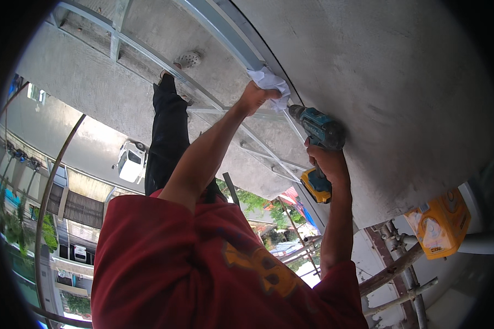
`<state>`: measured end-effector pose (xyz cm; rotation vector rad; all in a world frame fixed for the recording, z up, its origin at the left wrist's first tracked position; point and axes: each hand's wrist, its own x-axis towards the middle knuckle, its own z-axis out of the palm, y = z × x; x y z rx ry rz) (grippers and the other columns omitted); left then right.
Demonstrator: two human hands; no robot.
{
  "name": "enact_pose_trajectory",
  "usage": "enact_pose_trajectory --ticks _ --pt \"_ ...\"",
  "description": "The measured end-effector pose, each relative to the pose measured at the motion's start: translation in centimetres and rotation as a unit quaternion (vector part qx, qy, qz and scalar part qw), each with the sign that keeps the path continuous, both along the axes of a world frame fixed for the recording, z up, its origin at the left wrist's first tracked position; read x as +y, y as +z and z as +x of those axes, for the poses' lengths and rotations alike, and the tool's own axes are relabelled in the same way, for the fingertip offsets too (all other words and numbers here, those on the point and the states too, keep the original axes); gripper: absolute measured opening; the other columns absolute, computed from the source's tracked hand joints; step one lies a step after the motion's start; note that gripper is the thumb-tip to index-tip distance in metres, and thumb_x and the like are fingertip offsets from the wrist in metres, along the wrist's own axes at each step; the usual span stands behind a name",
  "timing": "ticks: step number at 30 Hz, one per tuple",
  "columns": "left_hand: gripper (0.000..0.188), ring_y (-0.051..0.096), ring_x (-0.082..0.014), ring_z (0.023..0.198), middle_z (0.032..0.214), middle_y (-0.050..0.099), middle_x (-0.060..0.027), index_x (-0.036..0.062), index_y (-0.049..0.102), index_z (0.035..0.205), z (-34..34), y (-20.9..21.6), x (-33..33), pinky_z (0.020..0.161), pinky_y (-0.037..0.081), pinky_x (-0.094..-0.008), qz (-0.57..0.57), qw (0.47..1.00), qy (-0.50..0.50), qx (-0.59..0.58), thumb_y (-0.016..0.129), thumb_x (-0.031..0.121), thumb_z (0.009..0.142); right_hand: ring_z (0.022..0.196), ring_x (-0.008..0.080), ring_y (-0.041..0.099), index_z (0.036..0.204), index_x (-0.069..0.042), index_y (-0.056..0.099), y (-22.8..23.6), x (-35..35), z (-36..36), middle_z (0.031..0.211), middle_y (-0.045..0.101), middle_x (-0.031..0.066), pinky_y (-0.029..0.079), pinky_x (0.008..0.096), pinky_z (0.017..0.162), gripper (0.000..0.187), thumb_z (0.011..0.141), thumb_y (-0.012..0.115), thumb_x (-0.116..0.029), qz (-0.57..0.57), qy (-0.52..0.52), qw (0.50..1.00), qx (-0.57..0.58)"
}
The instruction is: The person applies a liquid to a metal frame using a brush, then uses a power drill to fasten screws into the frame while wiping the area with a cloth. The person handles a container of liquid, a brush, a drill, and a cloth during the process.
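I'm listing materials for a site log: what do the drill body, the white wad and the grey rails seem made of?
Drill body: probably moulded plastic, matte teal, rounded shell. White wad: matte; soft creases suggest cloth, though paper is possible. Grey rails: likely painted metal, satin, from crisp edges and even colour.

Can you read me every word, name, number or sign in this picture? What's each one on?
I don't copy printed words, but here's where they are:
Drill in the right hand: pale lettering on its teal body, hard to make out.
Yellow box at lower right: dark lettering near its bottom edge.
Red shirt: an orange-yellow print; I can't tell whether it has words.
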<state>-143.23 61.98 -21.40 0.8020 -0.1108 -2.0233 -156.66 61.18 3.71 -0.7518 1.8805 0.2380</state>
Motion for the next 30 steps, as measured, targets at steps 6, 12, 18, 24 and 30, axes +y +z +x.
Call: enact_pose_trajectory --ticks 6,12,18,24,30 --pt "0.039 0.064 -0.0217 0.094 0.099 0.067 -0.0066 0.0050 0.063 0.103 0.0 -0.3 -0.2 0.089 0.049 -0.0361 -0.002 1.000 -0.010 0.016 0.073 -0.002 0.066 0.054 0.0081 0.049 0.093 0.000 0.063 0.5 -2.1 1.1 0.071 0.058 0.0010 0.040 0.0251 0.050 0.019 0.075 0.058 -0.001 0.019 0.037 0.999 0.008" --pt "0.038 0.064 -0.0212 0.093 0.097 0.068 -0.0056 0.0056 0.064 0.103 -0.5 -0.9 0.1 0.088 0.049 -0.0359 -0.010 0.999 0.009 0.030 0.073 -0.002 0.066 0.055 0.0080 0.048 0.098 0.000 0.062 -0.2 0.2 0.5 0.072 0.056 0.0002 0.039 0.0244 0.049 0.025 0.074 0.057 0.002 -0.013 -0.019 1.000 -0.010" --pt "0.038 0.063 -0.0207 0.092 0.096 0.067 -0.0057 0.0052 0.064 0.104 -0.5 -0.4 0.2 0.087 0.048 -0.0351 0.007 1.000 -0.014 0.017 0.073 0.001 0.067 0.065 0.0133 0.060 0.108 -0.002 0.061 -0.2 1.7 0.6 0.083 0.066 0.0064 0.049 0.0305 0.060 0.035 0.073 0.061 -0.002 -0.059 0.024 0.998 0.009" --pt "0.041 0.063 -0.0210 0.093 0.096 0.066 -0.0059 0.0051 0.062 0.106 0.3 0.4 -0.1 0.086 0.048 -0.0357 0.007 1.000 -0.014 0.003 0.073 0.002 0.066 0.066 0.0102 0.059 0.099 -0.003 0.065 -2.0 3.9 0.3 0.084 0.065 0.0031 0.050 0.0278 0.062 0.025 0.075 0.063 -0.006 -0.116 0.138 0.979 0.093" --pt "0.037 0.062 -0.0197 0.088 0.092 0.065 -0.0038 0.0056 0.061 0.101 0.6 -0.5 -0.2 0.085 0.049 -0.0347 -0.037 0.998 -0.044 0.009 0.071 0.003 0.065 0.054 0.0112 0.054 0.087 -0.005 0.065 0.0 -2.7 1.9 0.065 0.060 0.0031 0.044 0.0297 0.053 0.014 0.075 0.064 -0.012 0.041 0.102 0.991 0.078"
